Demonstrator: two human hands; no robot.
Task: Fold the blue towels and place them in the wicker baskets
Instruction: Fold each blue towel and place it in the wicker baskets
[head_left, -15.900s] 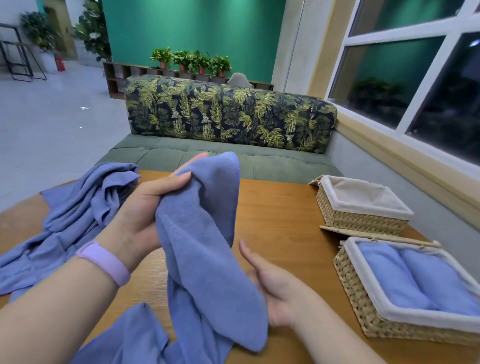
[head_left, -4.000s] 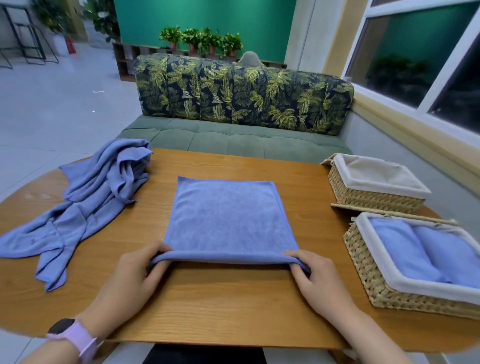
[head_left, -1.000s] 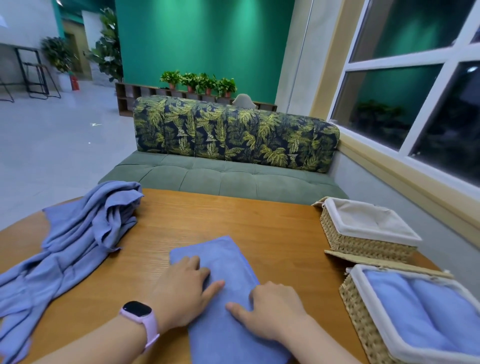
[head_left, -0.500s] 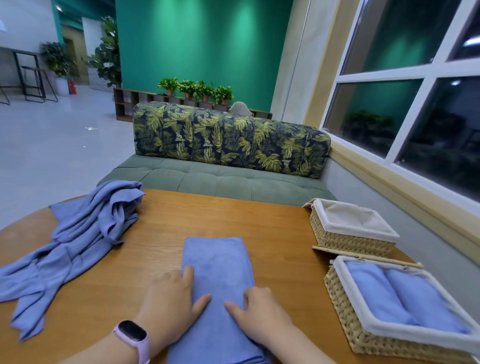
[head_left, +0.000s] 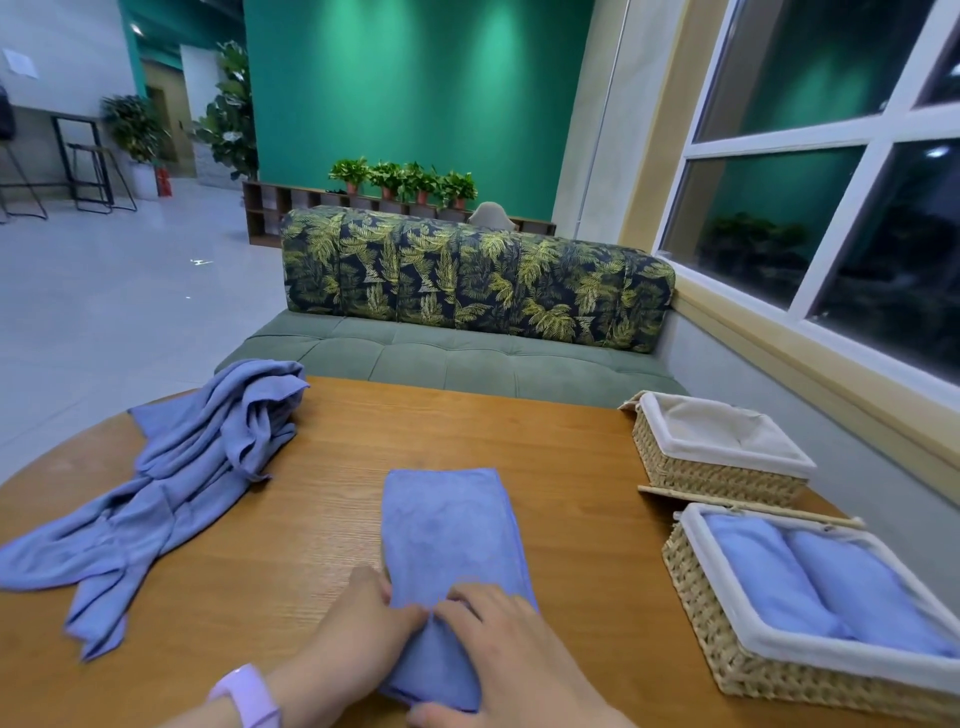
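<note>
Blue microfibre, folded into a long narrow strip, lies on the wooden counter (head_left: 571, 467) to the left of the near wicker basket (head_left: 717, 649), with its short near end under both hands. This folded towel (head_left: 447, 525) is the work piece; the left hand (head_left: 363, 623) and the right hand (head_left: 498, 639) sit side by side on that near end, fingers curled and apparently pinching the cloth edge, though the exact grip is partly hidden by the knuckles. The step in hand appears to be the next fold or roll, from the near end toward the far end. To do it well, keep both hands level so the edge travels square to the long sides; hold the layers together so the inner plies do not slide out; press out trapped air as the cloth advances. The near wicker basket already holds two blue bundles (head_left: 831, 587) lying side by side, so match their width. Beyond it, the far wicker basket (head_left: 717, 467) shows only its white liner and is the likelier destination. Far to the left of the near basket, a heap of unfolded towels (head_left: 171, 488) awaits processing; keep the work piece apart from it.
</note>
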